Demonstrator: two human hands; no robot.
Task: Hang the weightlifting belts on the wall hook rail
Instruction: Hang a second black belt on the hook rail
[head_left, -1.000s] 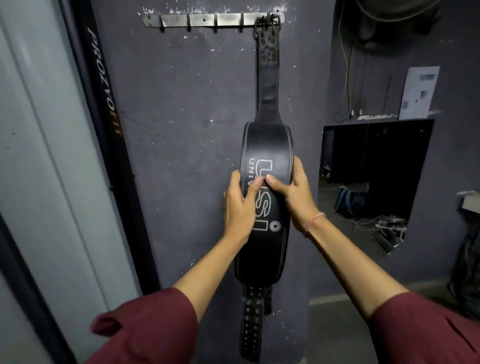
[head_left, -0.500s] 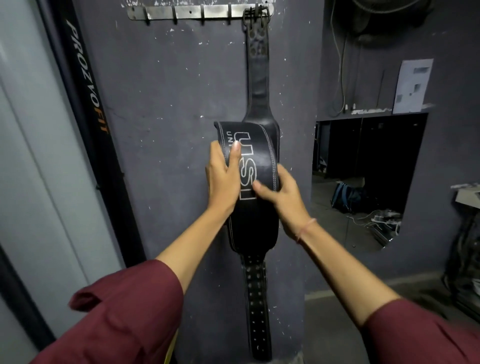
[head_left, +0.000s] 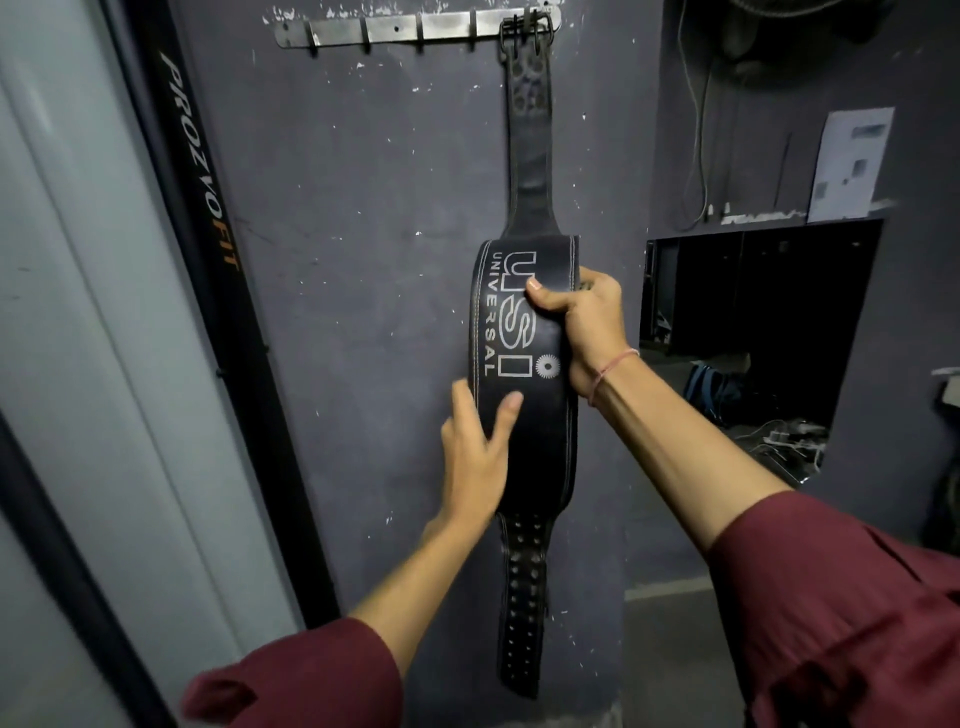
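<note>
A black leather weightlifting belt (head_left: 524, 447) with white "USI UNIVERSAL" lettering hangs by its buckle from the rightmost hook of the metal hook rail (head_left: 395, 28) on the dark wall. My right hand (head_left: 587, 325) grips the right edge of the belt's wide part, thumb across the front. My left hand (head_left: 475, 457) lies with fingers apart against the lower left of the wide part, touching it without gripping. The belt's perforated strap end dangles below. The rail's other hooks are bare.
A dark frame post marked "PROZVOFIT" (head_left: 202, 171) runs down the left beside a pale panel. To the right, a dark wall opening (head_left: 753, 322) shows a bag and cables on the floor. A paper sheet (head_left: 849, 163) and hanging wires are above it.
My left hand has slid from the upper lettering down to the belt's lower left and opened. My right hand has moved up and closed on the belt's right edge.
</note>
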